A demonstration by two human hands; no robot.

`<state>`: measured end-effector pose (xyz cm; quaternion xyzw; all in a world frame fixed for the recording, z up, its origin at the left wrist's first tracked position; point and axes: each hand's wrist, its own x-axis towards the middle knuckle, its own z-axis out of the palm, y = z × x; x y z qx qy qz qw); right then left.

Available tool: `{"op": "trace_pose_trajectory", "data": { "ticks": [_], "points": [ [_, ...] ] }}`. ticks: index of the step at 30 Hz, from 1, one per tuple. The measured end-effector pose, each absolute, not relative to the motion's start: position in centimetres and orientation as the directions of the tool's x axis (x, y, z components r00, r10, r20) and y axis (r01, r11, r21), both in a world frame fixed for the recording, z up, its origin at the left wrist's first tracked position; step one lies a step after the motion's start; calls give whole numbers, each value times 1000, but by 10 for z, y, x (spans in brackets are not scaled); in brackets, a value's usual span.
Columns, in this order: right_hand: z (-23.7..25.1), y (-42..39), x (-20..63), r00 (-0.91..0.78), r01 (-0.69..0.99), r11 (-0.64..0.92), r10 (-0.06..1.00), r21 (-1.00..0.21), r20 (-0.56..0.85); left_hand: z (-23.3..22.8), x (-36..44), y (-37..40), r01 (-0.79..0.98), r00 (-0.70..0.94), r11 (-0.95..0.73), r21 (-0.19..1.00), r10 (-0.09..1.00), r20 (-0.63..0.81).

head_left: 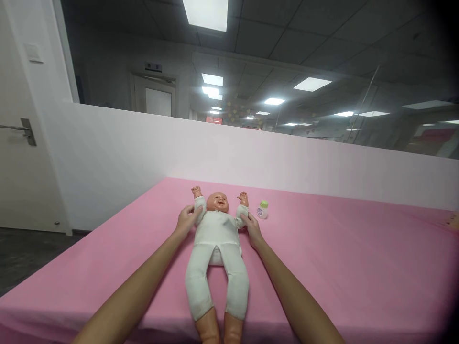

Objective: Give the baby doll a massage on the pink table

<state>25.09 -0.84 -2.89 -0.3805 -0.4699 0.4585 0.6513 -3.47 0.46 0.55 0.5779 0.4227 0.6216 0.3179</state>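
A baby doll (217,229) with a white cloth body lies on its back on a pink-covered table (322,267). Its head points to the far side, both arms are raised, and its feet reach the near edge. My left hand (186,220) is closed around the doll's upper arm on the left. On the other side, my right hand (253,228) grips the doll's other arm near the elbow, thumb on top. Just beyond my right hand stands a small clear bottle (262,210) with a green cap.
A low white wall (229,153) runs behind the table, with a window above it. At the left is a door (27,143) with a metal handle. Part of a tan object (453,220) shows at the table's far right edge.
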Motion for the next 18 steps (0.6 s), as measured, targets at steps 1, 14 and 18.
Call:
{"op": "trace_pose_trajectory", "data": {
  "ticks": [1, 14, 18],
  "points": [
    [-29, -9, 251, 134, -243, 289, 956, -926, 263, 6, -34, 4, 84, -136, -438, 895, 885, 445],
    [-27, -11, 250, 125, -227, 308, 950, -924, 286, 8, -34, 3, 126, -140, -430, 894, 884, 446],
    [-27, -11, 249, 135, -220, 313, 948, -924, 288, 7, -34, 5, 104, -130, -426, 899, 890, 437]
  ]
}}
